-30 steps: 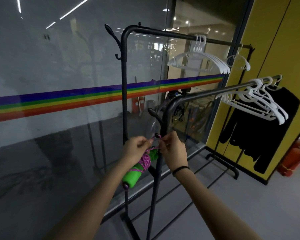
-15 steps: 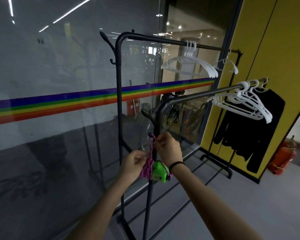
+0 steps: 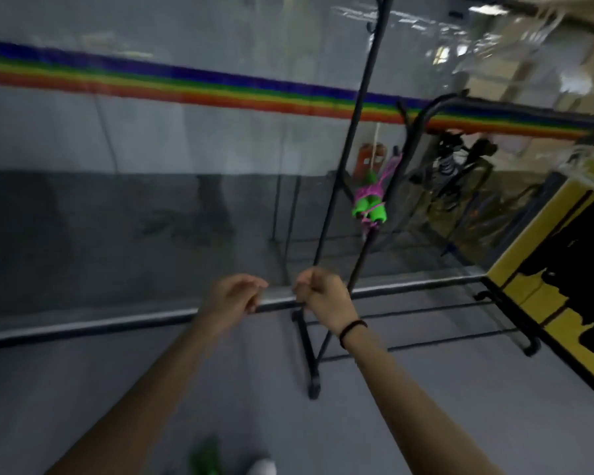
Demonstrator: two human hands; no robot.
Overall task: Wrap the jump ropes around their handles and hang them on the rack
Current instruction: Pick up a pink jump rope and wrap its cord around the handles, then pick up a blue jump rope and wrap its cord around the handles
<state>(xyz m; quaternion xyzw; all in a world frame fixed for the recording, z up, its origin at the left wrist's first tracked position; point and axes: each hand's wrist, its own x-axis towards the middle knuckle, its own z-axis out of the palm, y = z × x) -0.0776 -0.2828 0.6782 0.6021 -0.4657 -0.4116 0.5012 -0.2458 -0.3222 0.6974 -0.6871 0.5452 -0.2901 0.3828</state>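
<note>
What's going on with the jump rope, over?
Left hand and right hand empty, loosely curled. Jump rope wrapped, hanging on rack. Nothing in the way.

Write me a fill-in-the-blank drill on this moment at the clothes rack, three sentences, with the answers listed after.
1. The wrapped jump rope has handles of the colour ____.
2. The jump rope hangs from a hook on the black rack, and ____ hand touches it.
3. The dark band is worn on the wrist of the ____ hand, while the left hand has a bare wrist.

Missing words: green; neither; right
</note>
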